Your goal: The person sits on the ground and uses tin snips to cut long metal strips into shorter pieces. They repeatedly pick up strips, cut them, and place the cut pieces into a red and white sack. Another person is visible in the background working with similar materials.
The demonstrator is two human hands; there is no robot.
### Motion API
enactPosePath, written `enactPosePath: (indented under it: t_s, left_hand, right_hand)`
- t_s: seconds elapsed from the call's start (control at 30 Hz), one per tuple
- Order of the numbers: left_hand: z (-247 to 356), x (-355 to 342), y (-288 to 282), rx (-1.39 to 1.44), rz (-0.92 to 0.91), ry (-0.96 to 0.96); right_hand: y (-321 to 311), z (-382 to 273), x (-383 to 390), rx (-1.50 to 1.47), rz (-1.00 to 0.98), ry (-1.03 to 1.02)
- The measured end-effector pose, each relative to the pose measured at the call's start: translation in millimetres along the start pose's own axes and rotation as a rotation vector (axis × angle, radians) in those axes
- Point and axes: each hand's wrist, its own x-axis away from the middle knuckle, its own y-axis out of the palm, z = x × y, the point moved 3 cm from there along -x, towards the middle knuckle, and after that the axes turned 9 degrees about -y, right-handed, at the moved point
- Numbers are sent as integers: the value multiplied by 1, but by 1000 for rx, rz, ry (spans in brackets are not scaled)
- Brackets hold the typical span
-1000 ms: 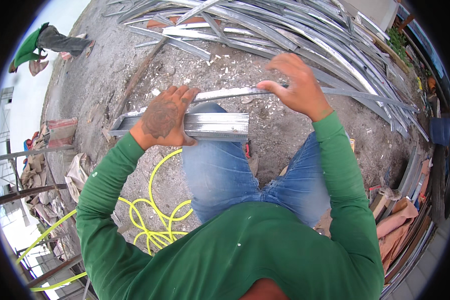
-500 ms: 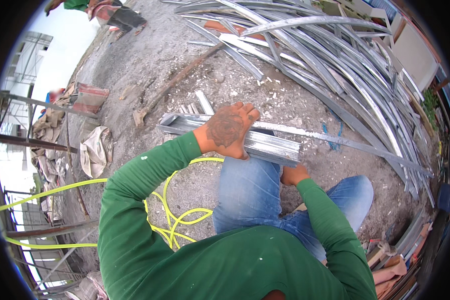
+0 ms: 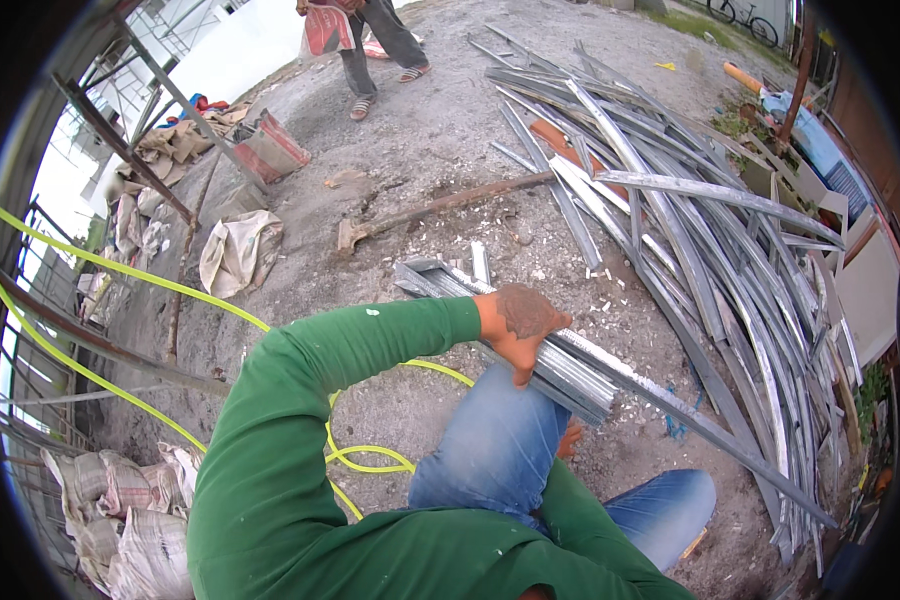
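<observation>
A short bundle of silvery metal channels lies slantwise across my raised knee. My left hand is closed over its top, with the thumb down on the near side. One longer metal strip runs along the bundle's far side and reaches out to the right, to the edge of the scrap pile. Just below the bundle's right end, part of my right hand shows beside the knee. The rest of it is hidden behind my leg, so its grip cannot be made out.
A big heap of bent metal channels spreads over the right side. A rusty bar lies on the ground ahead. Yellow hose loops at my left, near sacks and a metal frame. Another person stands beyond.
The view has swung to the right, and more of the other person shows. My left hand stays on the bundle; my right hand is now more hidden behind my knee.
</observation>
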Motion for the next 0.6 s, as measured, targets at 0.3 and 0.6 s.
enactPosePath:
  t_s: [0.3,0.6]
  left_hand:
    - [15,8,-5,7,23,31]
    - [12,13,-6,-3,13,23]
  right_hand:
    - [12,8,12,149,274,117]
    - [27,11,1,268,313,131]
